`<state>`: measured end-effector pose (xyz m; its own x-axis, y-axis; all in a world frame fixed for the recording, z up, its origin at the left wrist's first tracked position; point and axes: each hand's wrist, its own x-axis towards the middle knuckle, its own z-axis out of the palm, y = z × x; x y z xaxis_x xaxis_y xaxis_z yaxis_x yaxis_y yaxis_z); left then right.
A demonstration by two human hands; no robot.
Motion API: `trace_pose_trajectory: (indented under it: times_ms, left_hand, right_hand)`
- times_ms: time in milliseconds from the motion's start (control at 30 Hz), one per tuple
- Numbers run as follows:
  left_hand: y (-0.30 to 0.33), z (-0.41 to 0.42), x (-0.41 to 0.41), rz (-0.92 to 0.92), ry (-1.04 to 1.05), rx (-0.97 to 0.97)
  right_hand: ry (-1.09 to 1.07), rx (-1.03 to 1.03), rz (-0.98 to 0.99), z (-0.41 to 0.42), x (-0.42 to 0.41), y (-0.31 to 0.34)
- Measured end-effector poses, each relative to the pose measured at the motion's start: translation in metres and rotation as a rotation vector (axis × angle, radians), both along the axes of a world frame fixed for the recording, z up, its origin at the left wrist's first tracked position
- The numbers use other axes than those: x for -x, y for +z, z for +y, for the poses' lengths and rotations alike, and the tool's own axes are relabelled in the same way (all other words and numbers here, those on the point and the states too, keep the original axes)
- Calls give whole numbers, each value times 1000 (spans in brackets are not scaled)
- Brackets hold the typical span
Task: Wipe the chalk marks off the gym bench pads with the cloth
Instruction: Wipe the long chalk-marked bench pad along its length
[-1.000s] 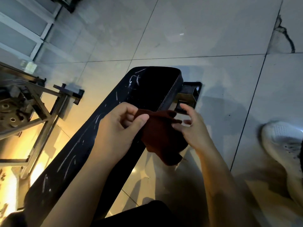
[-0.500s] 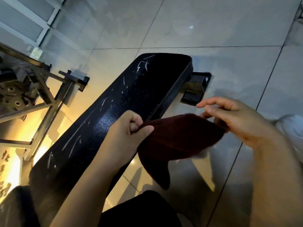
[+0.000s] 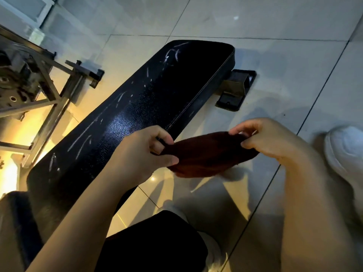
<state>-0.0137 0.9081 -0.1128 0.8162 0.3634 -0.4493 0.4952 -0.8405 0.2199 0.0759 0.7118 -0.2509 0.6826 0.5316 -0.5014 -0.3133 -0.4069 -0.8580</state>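
A long black gym bench pad (image 3: 157, 99) runs diagonally from lower left to upper middle, streaked with white chalk marks (image 3: 172, 53) along its left half and far end. A dark red cloth (image 3: 208, 154) is stretched in the air to the right of the pad's near edge, above the floor. My left hand (image 3: 141, 154) pinches its left end between thumb and curled fingers. My right hand (image 3: 269, 140) pinches the right end with its fingertips.
A metal bench foot (image 3: 235, 89) juts out on the tiled floor under the pad's far right. A steel frame with weight plates (image 3: 35, 91) stands at left. My white shoe (image 3: 345, 152) is at right, and my dark-clothed knee (image 3: 157, 242) is at bottom.
My right hand has come back in toward the left hand, taking a lower pinch on the cloth, which now hangs shorter and flatter between both hands. The view has shifted slightly.
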Motion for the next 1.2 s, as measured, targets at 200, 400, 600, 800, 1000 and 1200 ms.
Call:
trace_pose_trajectory:
  times_ms: [200,400,600,800,1000,1200]
  left_hand:
    - [-9,-1,6,114,-117,-219]
    - [-12,5,8,188,-184,-349]
    - [-20,16,7,-72,-71,-374]
    - [-14,18,1,-144,149,-141]
    - [-8,20,-2,-103,283,134]
    - [-4,14,-6,25,144,19]
  right_hand:
    - [-41,200,-306,10,1,-2]
    - [-271,-20,-478,8,-2,3]
    - [-257,-129,-451,6,-8,29]
    - [-248,-124,-526,9,-14,47]
    - [-112,-21,-597,5,-26,50]
    - [1,227,-558,2,-23,27]
